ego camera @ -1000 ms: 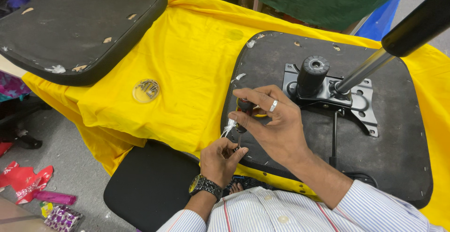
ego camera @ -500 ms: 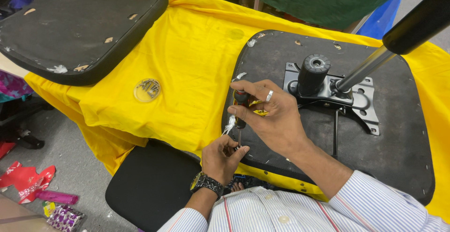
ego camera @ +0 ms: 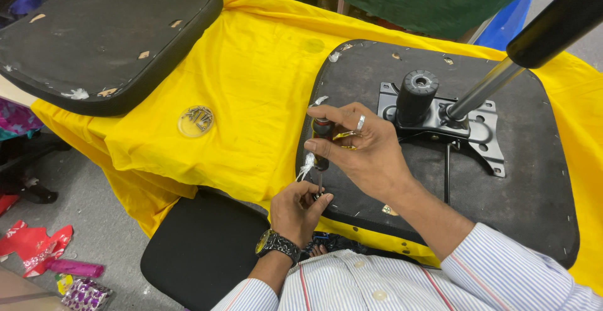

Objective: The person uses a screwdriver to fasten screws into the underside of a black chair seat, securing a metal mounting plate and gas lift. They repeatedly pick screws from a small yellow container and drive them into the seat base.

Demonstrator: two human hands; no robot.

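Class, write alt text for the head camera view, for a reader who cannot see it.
A right hand holds a screwdriver upright at the edge of an upturned black chair seat on a yellow cloth, while the left hand pinches its tip. A metal bracket is mounted on the seat; a second seat lies upper left.

Two black seat pads lie upside down on one yellow cloth (ego camera: 251,66): one bare (ego camera: 100,34), one (ego camera: 502,198) carrying a metal mechanism plate (with one gas cylinder (ego camera: 502,75)). One round clear disc (ego camera: 195,120). One screwdriver (ego camera: 322,136). Two hands.
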